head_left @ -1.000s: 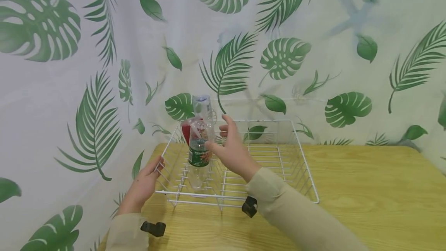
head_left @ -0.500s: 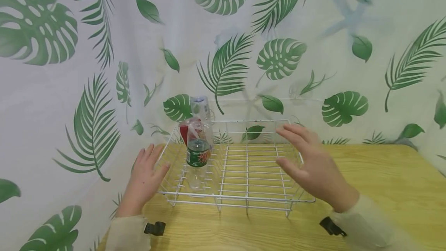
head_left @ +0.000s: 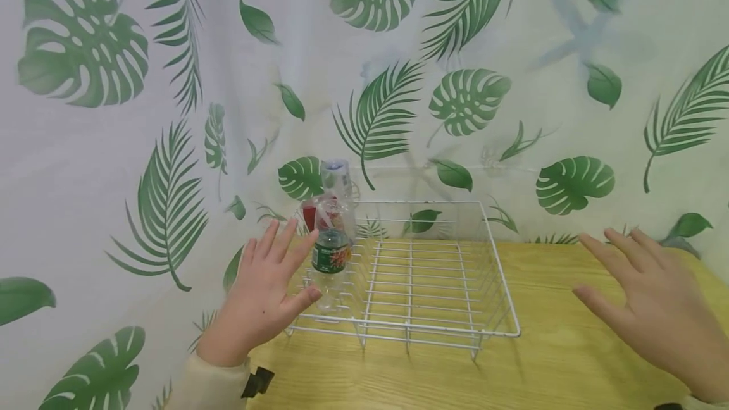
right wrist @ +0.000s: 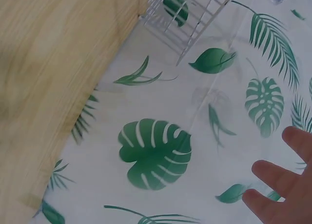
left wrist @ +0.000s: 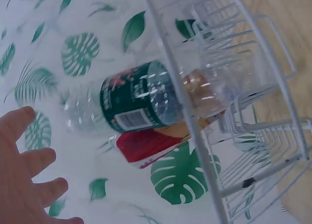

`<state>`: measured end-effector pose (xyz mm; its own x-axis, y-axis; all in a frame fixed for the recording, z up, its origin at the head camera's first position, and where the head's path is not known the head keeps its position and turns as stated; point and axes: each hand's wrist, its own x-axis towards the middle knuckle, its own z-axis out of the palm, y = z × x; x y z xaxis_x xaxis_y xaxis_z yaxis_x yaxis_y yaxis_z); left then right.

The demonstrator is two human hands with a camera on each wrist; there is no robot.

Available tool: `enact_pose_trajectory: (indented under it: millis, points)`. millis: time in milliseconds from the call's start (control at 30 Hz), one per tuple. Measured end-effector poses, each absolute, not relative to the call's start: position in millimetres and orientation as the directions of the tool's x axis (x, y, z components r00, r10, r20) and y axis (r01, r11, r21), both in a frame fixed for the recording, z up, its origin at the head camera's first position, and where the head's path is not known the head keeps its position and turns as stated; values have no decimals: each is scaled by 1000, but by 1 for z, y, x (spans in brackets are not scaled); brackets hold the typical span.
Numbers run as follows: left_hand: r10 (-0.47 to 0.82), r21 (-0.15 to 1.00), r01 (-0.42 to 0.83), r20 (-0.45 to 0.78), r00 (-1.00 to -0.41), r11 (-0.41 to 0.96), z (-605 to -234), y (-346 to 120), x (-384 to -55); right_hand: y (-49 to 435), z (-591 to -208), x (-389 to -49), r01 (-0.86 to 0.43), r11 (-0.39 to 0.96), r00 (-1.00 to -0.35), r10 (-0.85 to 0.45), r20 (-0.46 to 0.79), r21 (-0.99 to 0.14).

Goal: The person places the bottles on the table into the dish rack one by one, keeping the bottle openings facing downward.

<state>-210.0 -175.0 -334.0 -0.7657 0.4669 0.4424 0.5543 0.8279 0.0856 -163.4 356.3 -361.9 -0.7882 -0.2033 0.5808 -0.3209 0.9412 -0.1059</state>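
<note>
A white wire rack [head_left: 407, 328] stands on the wooden table. In its left end is a clear plastic bottle [head_left: 330, 258] with a green label, upside down. Behind it are a red packet [head_left: 309, 215] and another clear bottle [head_left: 336, 176] with a blue end. My left hand [head_left: 259, 299], fingers spread, is in front of the rack's left side and overlaps it in the head view. To the right of the rack, my right hand [head_left: 655, 305] is held with its fingers spread and nothing in it. The left wrist view shows the green-labelled bottle [left wrist: 134, 99] beyond my fingertips.
The wooden table [head_left: 569, 309] extends to the right of the rack. A white curtain [head_left: 501, 30] with a green leaf print hangs behind the table and along its left side. Black wrist straps [head_left: 258, 382] sit at the sleeves.
My right hand has left the bottle and moved far right, past the rack. My left hand has released the rack's left side and spread its fingers, shifting slightly right.
</note>
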Motion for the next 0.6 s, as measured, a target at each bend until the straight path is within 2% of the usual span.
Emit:
enact_pose_trajectory:
  millis: [233,500,600]
  points:
    - [557,-44,585,373,-742,810,-346,-169,-206,368,-377,-155,-268,960,-843,-192,502,-84]
    - [570,-75,578,311,-760,812,-366,-168,-199,370,-402,-148,-196,980,-903,-186,387,14]
    - [565,-93,566,295,-770,819,-374,-166,-197,366,-409,-146,-193,981,-906,-190,379,31]
